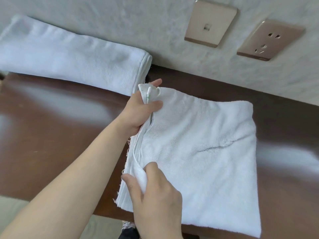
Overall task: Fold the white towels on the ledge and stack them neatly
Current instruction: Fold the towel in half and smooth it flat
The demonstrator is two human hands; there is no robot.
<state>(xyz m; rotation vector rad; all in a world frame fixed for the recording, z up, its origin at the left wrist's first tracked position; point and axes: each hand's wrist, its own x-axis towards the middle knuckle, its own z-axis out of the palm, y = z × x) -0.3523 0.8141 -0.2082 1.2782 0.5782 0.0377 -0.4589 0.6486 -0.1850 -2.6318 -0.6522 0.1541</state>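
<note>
two beige wall plates: a switch plate (pixel 210 23) beside a socket plate (pixel 270 40).

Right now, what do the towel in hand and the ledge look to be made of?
Towel: white looped terry cloth, probably cotton, going by its nubby pile and the frayed threads at its left edge. Ledge: dark brown wood or veneer with a glossy finish, going by its bright reflections.

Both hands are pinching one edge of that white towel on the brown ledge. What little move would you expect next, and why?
Probably carry that edge across to the far side, folding the towel in half again. The left hand holds the upper corner and the right hand pinches the lower end of the same edge, while the rest lies flat on the ledge. A folded towel already waits beside it.
</note>
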